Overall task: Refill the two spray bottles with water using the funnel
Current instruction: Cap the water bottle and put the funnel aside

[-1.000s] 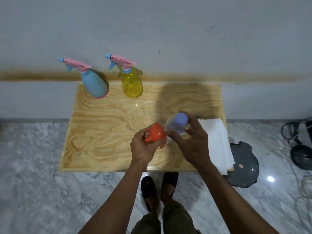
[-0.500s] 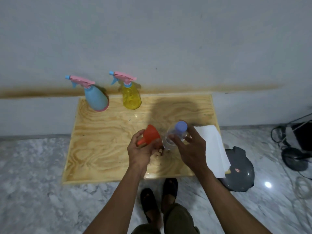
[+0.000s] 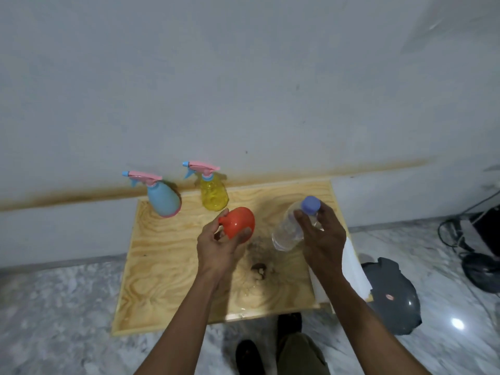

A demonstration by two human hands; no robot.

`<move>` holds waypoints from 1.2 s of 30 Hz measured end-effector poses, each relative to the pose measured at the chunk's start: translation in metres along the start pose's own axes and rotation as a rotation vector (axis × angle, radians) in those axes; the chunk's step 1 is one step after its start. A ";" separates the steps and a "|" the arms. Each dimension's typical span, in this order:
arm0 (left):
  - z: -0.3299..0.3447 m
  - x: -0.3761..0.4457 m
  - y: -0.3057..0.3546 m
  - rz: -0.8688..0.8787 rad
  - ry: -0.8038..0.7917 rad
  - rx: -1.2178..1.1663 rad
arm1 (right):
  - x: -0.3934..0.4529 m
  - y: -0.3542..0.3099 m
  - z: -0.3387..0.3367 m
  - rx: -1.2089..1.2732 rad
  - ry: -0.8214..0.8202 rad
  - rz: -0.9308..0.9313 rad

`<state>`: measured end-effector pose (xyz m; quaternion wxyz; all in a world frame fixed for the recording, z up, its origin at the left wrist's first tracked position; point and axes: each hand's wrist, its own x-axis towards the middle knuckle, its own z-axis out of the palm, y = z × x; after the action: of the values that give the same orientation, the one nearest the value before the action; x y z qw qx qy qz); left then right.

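**Funnel and water bottle held above the board**

Here the left hand [image 3: 216, 247] grips the orange plastic funnel [image 3: 239, 224], fingers curled around its bowl. The right hand [image 3: 322, 236] clasps a clear plastic water bottle with a blue cap [image 3: 290, 226], tilted, near its neck. The blue spray bottle [image 3: 162, 198] and the yellow spray bottle [image 3: 213, 196] stand upright, pink triggers on, at the far edge of the plywood board [image 3: 162, 266].

Funnel [image 3: 239, 226] spout behind left hand [image 3: 217, 249]; paper sheet [image 3: 353, 269] partly under right forearm.
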<state>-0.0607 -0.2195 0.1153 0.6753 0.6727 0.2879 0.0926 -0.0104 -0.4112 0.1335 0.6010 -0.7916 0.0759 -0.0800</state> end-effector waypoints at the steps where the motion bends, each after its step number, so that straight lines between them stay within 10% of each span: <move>1: 0.004 0.005 0.004 0.032 -0.002 0.048 | 0.008 -0.005 -0.002 0.012 0.014 -0.017; 36: 0.191 0.162 -0.065 -0.049 0.097 0.542 | 0.224 0.051 0.011 -0.071 -0.018 -0.149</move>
<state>0.1529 -0.3046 -0.0036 0.4582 0.8165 0.3502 0.0279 0.2094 -0.4626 0.0893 0.5655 -0.8166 0.0140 -0.1147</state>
